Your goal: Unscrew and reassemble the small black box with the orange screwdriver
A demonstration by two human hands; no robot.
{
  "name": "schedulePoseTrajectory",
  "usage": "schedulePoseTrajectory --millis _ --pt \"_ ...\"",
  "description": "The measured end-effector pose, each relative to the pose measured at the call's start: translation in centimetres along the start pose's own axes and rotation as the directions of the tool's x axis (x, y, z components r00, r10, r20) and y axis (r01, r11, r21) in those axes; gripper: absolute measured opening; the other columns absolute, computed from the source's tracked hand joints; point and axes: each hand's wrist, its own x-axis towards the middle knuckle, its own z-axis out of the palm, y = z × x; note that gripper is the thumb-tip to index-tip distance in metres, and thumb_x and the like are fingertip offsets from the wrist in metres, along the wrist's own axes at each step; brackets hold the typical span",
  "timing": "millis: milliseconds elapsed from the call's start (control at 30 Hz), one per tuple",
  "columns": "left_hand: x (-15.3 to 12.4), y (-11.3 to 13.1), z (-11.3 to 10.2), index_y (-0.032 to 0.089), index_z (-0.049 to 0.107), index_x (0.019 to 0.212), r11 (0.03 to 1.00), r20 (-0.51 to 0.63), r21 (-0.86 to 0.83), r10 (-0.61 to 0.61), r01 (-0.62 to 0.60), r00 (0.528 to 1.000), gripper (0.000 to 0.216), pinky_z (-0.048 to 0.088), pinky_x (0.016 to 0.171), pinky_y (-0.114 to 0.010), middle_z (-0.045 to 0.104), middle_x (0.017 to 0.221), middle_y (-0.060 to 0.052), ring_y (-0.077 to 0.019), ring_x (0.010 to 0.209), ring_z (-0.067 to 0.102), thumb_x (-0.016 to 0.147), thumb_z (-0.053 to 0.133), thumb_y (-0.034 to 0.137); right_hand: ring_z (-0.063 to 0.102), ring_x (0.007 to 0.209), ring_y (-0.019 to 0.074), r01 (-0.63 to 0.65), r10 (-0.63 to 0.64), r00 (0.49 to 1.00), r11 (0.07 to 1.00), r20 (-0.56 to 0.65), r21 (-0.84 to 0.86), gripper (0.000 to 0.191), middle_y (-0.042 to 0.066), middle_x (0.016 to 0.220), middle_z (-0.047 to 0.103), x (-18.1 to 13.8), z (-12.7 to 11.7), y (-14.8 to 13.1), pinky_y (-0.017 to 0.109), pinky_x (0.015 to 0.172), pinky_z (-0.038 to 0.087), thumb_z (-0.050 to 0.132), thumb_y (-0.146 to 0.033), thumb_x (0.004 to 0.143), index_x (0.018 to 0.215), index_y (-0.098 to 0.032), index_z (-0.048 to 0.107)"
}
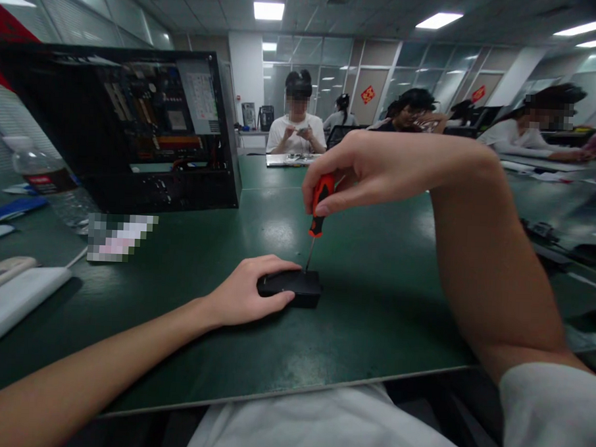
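Note:
A small black rectangular box (pixel 302 286) lies on the green tabletop in front of me. My left hand (pixel 250 290) grips it from the left, thumb on the near side and fingers along the far side. From above, my right hand (pixel 342 176) holds a red and black screwdriver (pixel 322 205) by its handle, the wrist bent high. The screwdriver stands nearly upright, and its thin shaft reaches down to the top of the box near the far edge. Whether a screw sits under the tip is too small to tell.
An open black computer case (pixel 134 131) stands at the back left. Left of me are a plastic bottle (pixel 53 180), a white power strip (pixel 20 303) and a blurred-out item (pixel 119 239). A person (pixel 297 128) sits across the table (pixel 373 319); several others are at the right.

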Motion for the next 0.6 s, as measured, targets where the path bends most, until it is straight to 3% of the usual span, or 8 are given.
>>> schedulePoseTrajectory --millis 400,600 --pt "0.01 0.05 -0.03 0.020 0.069 0.124 1.000 0.012 -0.023 0.020 -0.019 1.000 0.037 0.051 0.091 -0.032 0.073 0.116 -0.006 -0.0215 0.102 0.068 0.089 0.069 0.030 0.063 0.078 0.0108 0.028 -0.028 1.000 0.999 0.000 -0.032 0.032 0.002 0.092 0.073 0.70 0.43 -0.26 0.023 0.070 0.045 0.065 -0.042 0.091 0.106 -0.015 0.073" --pt "0.20 0.02 -0.05 0.017 0.060 0.139 1.000 0.017 0.001 0.030 -0.031 0.999 0.052 0.051 0.092 -0.033 0.072 0.119 -0.008 -0.0229 0.102 0.068 0.089 0.067 0.031 0.062 0.076 0.0106 0.052 -0.052 0.999 0.998 0.008 -0.040 0.030 0.001 0.089 0.072 0.90 0.61 -0.25 0.024 0.071 0.045 0.066 -0.041 0.091 0.106 -0.017 0.073"
